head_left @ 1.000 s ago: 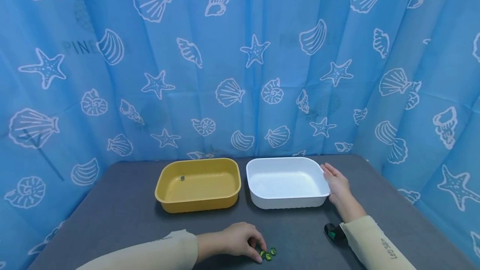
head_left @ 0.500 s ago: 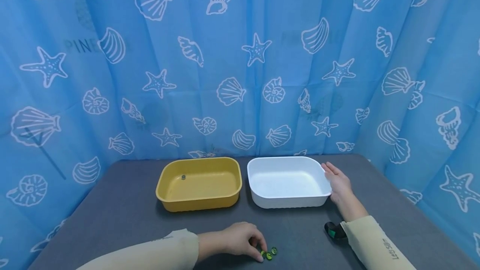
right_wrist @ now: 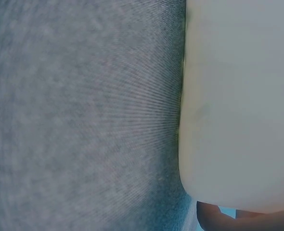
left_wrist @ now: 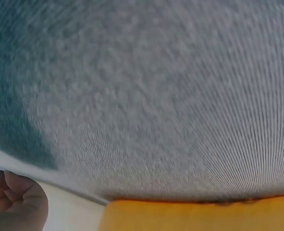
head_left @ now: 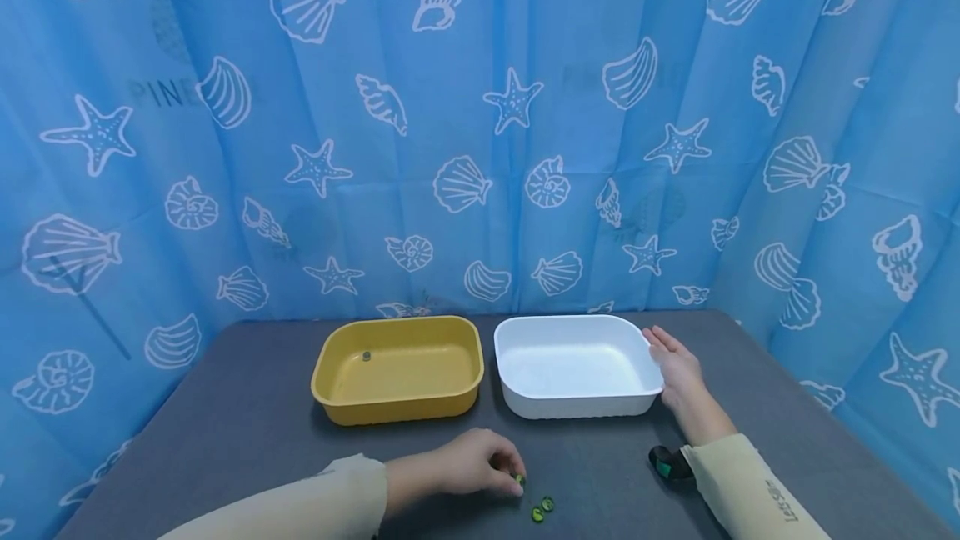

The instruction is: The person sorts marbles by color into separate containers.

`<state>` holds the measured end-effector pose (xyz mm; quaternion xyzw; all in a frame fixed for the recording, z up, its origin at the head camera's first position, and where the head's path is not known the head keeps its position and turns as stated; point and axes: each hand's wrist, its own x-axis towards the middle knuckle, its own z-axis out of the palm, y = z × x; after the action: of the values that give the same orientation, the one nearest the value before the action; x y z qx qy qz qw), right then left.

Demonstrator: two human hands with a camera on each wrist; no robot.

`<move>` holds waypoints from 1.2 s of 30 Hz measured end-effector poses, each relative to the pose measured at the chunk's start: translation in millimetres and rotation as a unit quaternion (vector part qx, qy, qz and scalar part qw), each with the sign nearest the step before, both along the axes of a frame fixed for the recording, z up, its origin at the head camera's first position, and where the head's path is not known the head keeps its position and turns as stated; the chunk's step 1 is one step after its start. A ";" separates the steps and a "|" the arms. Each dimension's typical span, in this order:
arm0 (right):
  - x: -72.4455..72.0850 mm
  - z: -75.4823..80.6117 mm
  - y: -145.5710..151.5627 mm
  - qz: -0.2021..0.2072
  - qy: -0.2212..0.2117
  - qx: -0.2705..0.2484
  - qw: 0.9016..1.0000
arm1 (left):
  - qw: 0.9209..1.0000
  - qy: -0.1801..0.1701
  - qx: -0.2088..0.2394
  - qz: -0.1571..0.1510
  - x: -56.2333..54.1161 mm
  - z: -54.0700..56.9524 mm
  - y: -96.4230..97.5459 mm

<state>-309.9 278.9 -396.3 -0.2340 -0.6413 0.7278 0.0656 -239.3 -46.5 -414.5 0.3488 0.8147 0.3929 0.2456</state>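
Observation:
In the head view my left hand (head_left: 480, 462) pinches a small round green piece (head_left: 521, 480) between thumb and fingertips, low over the grey table. Two similar green pieces (head_left: 537, 515) with dark markings lie just to the right of its fingertips. At the back right, my right hand (head_left: 678, 369) rests against the right side of the white bin (head_left: 577, 407), its fingers extended along the wall by the rim. The right wrist view shows the bin's pale wall (right_wrist: 238, 106) close up, with part of the fingers (right_wrist: 248, 222) at the lower edge.
A yellow bin (head_left: 397, 411) stands left of the white one, with a small grey round object (head_left: 366, 356) inside. A black device (head_left: 667, 462) with a green patch sits by the right sleeve. Behind the table (head_left: 247, 407) hangs a blue seashell curtain (head_left: 480, 148).
My left hand has drawn slightly back toward the bins and left with one green piece, leaving two on the table. My right hand stays at the white bin.

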 end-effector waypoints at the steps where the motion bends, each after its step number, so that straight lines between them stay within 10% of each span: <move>1: 0.0 -0.3 0.3 0.000 0.000 0.000 1.000 | 1.000 0.002 0.008 0.008 0.3 2.8 -0.5; 20: 0.1 0.0 0.8 0.005 0.000 -0.005 1.000 | 0.967 0.080 0.146 0.191 -26.4 38.9 28.4; 31: 1.0 0.8 -1.0 0.000 -0.001 -0.002 1.000 | 0.924 -0.040 0.205 0.322 -61.7 40.0 57.0; 36: 0.3 0.0 0.9 0.002 -0.001 -0.002 1.000 | 0.918 -0.089 0.188 0.337 -72.9 42.6 72.1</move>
<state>-309.6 279.7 -396.3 -0.2336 -0.6406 0.7288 0.0627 -312.2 25.6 -371.9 0.0566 0.7703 0.6273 0.0997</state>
